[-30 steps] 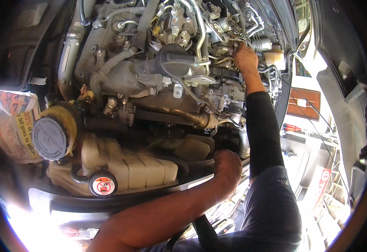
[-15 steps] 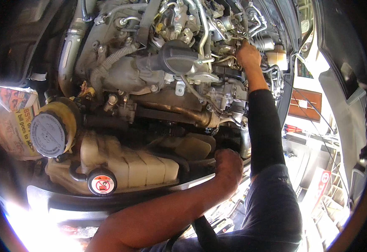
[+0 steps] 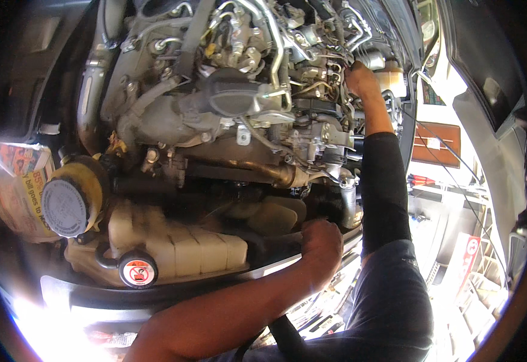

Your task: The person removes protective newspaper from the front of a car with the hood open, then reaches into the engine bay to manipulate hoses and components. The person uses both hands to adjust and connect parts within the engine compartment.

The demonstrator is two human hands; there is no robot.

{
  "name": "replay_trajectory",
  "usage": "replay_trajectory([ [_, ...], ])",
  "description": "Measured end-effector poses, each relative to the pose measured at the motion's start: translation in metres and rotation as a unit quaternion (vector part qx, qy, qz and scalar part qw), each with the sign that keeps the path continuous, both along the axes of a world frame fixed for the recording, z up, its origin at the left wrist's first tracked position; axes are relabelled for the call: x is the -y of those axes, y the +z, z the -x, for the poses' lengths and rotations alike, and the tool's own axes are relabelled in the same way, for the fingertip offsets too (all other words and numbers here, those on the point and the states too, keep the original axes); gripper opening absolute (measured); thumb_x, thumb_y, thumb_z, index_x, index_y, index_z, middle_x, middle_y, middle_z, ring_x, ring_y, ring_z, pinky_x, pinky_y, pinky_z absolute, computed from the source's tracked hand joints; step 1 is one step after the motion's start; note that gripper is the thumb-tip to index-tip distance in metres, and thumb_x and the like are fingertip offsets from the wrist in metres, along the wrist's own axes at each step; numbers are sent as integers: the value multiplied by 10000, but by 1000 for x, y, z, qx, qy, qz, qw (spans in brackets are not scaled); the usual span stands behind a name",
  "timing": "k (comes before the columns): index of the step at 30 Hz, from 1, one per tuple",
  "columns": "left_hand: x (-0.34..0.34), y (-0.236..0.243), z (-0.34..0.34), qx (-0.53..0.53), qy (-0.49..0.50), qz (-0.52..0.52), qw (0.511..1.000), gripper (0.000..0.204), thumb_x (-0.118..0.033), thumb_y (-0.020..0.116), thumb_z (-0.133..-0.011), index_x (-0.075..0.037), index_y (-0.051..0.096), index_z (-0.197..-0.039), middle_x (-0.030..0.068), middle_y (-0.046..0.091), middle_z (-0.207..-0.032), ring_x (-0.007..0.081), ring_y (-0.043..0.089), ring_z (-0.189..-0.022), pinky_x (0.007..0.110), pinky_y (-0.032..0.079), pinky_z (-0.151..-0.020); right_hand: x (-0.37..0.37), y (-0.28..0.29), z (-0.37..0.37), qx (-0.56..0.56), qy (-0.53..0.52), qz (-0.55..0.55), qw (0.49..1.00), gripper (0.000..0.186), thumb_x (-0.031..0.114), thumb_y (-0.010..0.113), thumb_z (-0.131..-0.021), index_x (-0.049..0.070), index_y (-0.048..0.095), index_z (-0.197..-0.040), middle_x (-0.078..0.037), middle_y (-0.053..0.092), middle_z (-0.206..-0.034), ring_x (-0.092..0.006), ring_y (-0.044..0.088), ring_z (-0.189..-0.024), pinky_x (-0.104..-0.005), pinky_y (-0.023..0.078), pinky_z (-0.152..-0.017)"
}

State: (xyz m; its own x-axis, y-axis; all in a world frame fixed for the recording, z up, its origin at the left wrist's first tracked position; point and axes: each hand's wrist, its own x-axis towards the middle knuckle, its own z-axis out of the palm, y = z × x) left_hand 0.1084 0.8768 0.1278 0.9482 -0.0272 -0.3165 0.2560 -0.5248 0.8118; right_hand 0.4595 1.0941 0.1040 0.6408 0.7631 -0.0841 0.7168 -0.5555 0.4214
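Observation:
My right hand (image 3: 363, 80) reaches deep into the engine bay, its fingers curled down among thin metal pipes and hoses. Close beside it are a silver cylinder (image 3: 372, 59) and a yellowed plastic reservoir (image 3: 390, 79). Its fingertips, and whatever they grip, are hidden. My left hand (image 3: 322, 240) is closed at the bay's front edge, near a dark ribbed hose (image 3: 331, 206). Its knuckles face up, and I cannot see what lies under its fingers. Beyond both hands spreads the engine (image 3: 173, 111), with a black rounded cover (image 3: 230, 92) on top.
A pale coolant tank (image 3: 179, 244) with a black cap (image 3: 138, 271) lies along the front left. Behind it stands a yellowed reservoir with a grey cap (image 3: 66, 207). A printed paper (image 3: 19, 187) sits at the far left. Shelving (image 3: 483, 289) stands outside the car, right.
The view has shifted slightly, so the engine sits farther left. My right hand has moved a little right along the pipes, nearer the silver cylinder. My left hand stays by the front edge.

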Motion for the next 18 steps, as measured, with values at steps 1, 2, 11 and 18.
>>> replay_trajectory([
  [1, 0, 1, 1, 1, 22, 8, 1000, 188, -267, 730, -920, -185, 850, -1039, 16, 804, -965, 193, 772, -904, 394, 567, -668, 7, -1, -14, 7, -7, 17, 1000, 465, 316, 532, -1004, -29, 635, -1298, -335, 655, -1339, -484, 628, -1282, -536, 500, -1099],
  [2, 0, 2, 4, -1, 46, 17, 999, 201, -267, 720, -930, -172, 846, -1056, 25, 806, -974, 204, 777, -909, 403, 576, -671, 14, -5, -27, 13, 6, 24, 1000, 478, 351, 518, -1034, -43, 638, -1278, -342, 668, -1293, -489, 641, -1246, -539, 510, -1074],
  [11, 6, 0, 13, 0, 46, -12, 999, 209, -236, 658, -978, -83, 768, -1070, 127, 794, -1022, 256, 792, -911, 407, 619, -678, -2, -20, -71, -164, -89, -77, 979, 568, 573, 643, -999, 74, 703, -1263, -145, 633, -739, -287, 592, -623, -450, 467, -583],
  [18, 5, -10, 12, -13, 50, 8, 999, 224, -221, 625, -990, -51, 735, -1085, 165, 779, -1030, 272, 795, -868, 412, 628, -640, 3, -17, -43, -429, -184, -238, 852, 549, 621, 735, -955, 75, 706, -1002, 45, 383, -612, -112, 352, -510, -318, 262, -480],
])
